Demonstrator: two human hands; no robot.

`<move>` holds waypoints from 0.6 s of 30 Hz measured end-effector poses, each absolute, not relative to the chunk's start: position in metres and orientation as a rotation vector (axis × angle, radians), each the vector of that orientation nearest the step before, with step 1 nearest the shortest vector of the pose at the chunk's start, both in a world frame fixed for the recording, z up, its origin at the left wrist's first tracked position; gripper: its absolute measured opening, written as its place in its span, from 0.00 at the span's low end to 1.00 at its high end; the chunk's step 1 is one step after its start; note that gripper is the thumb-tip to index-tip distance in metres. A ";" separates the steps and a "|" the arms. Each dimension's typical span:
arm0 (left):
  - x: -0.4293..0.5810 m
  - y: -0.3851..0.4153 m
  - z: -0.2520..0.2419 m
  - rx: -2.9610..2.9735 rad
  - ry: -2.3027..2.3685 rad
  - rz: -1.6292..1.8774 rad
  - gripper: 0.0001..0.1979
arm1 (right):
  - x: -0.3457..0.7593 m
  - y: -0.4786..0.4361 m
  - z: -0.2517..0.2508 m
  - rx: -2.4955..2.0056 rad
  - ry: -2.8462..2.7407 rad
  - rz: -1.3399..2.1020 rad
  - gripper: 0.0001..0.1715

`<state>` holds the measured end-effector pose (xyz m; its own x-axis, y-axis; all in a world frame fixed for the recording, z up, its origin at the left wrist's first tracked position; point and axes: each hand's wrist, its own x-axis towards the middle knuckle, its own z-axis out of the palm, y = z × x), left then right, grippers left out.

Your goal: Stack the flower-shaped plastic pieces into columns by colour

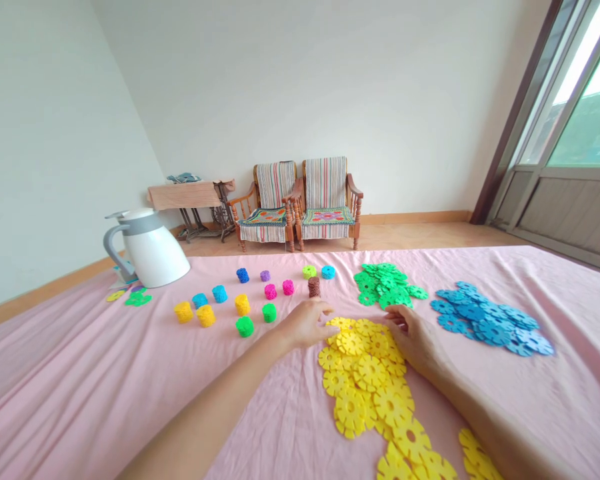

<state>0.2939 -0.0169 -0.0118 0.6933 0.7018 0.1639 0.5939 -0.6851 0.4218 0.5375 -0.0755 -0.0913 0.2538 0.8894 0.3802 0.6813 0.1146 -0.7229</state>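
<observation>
Your left hand (305,325), fingers loosely together, lies just beside a pile of flat yellow plastic flower-shaped discs (365,377) that runs out of view. Your right hand (414,340) curls at its edge, fingertips hidden: pinching cannot be told.

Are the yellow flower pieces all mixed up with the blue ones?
No, the yellow plastic discs lie in their own pile, apart from the blue plastic discs.

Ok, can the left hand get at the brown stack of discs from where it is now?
Probably yes. The left hand rests on the pink cloth just in front of the brown stack, with nothing visible between them. The pink stack and green discs sit off to either side.
</observation>
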 end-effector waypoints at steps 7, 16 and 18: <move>0.320 -0.007 -0.018 2.550 1.190 0.378 0.13 | 0.533 -0.079 -0.084 -1.628 -1.482 0.258 0.15; 0.332 -0.007 -0.025 2.463 1.320 0.322 0.12 | 0.534 -0.080 -0.082 -1.634 -1.510 0.268 0.14; 0.330 -0.009 -0.022 2.441 1.316 0.390 0.12 | 0.534 -0.080 -0.083 -1.629 -1.507 0.272 0.14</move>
<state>0.3305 -0.0094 -0.0219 0.5335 0.8422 0.0783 0.7490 -0.5134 0.4190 0.5340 -0.0797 -0.0831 0.2409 0.8900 0.3871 0.6984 0.1180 -0.7060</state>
